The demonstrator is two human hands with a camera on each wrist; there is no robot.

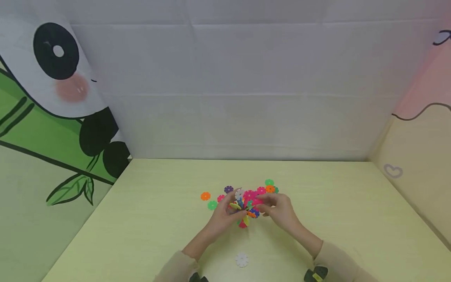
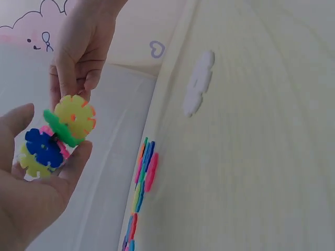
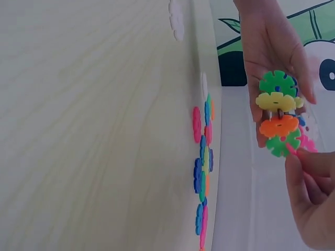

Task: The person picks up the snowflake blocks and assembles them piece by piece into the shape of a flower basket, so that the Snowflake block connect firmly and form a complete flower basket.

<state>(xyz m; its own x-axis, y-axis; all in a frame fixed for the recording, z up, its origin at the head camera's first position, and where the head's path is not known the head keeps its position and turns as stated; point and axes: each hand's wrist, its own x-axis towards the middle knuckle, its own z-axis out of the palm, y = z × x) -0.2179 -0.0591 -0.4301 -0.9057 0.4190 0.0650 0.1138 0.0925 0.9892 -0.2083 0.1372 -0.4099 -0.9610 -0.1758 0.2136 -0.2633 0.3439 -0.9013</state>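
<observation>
A cluster of interlocking plastic snowflake discs [image 3: 280,125] in green, yellow, orange, pink and blue is held above the table by my left hand [image 1: 222,217]. Its thumb and fingers curl round the cluster's side, as the left wrist view also shows. My right hand [image 1: 282,210] is at the cluster's right side, thumb and fingertips pinching a pink snowflake disc [image 3: 291,149] against a green one. Whether the pink disc's slot is joined to the cluster, I cannot tell. Fingers and other discs hide the cluster's middle.
Loose snowflake discs lie on the table [image 1: 148,235] behind the hands, among them an orange one [image 1: 205,196], a green one [image 1: 212,205] and a purple one [image 1: 228,189]. Nearer to me lies a white disc [image 1: 241,260]. A pale wall [image 1: 246,90] stands behind the table.
</observation>
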